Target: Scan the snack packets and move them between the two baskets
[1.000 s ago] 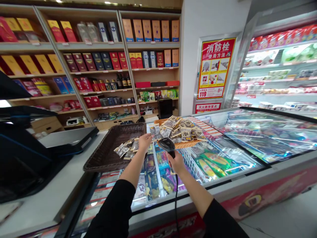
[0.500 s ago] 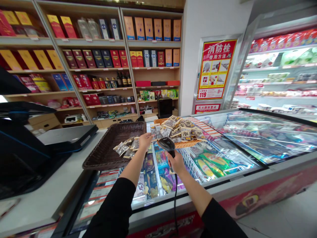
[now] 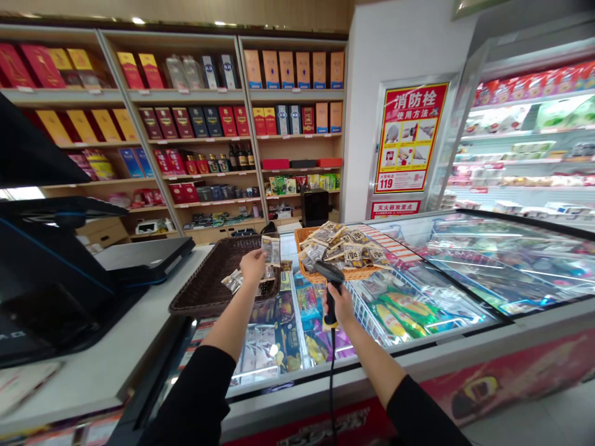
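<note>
My left hand (image 3: 253, 267) is closed on the edge of a small snack packet (image 3: 271, 250), held up over the dark brown wicker basket (image 3: 199, 288). Other packets (image 3: 233, 280) lie in that basket, partly hidden behind my hand. My right hand (image 3: 341, 305) grips a black barcode scanner (image 3: 331, 272) by its handle, its cable hanging down toward me. The scanner's head is in front of an orange wicker basket (image 3: 304, 235) heaped with similar packets (image 3: 353, 255). Both baskets rest on the glass top of a chest freezer (image 3: 421, 248).
To the left, a counter (image 3: 116, 347) carries a weighing scale (image 3: 144, 260) and a dark checkout machine (image 3: 41, 272). Shelves of boxed goods (image 3: 195, 122) stand behind the freezer. A red fire-hydrant notice (image 3: 411, 139) hangs on the wall, and a refrigerated display (image 3: 525, 148) is at the right.
My left hand has moved left with a packet, from beside the orange basket to above the brown one. The scanner stays in my right hand, and the view has shifted slightly.
</note>
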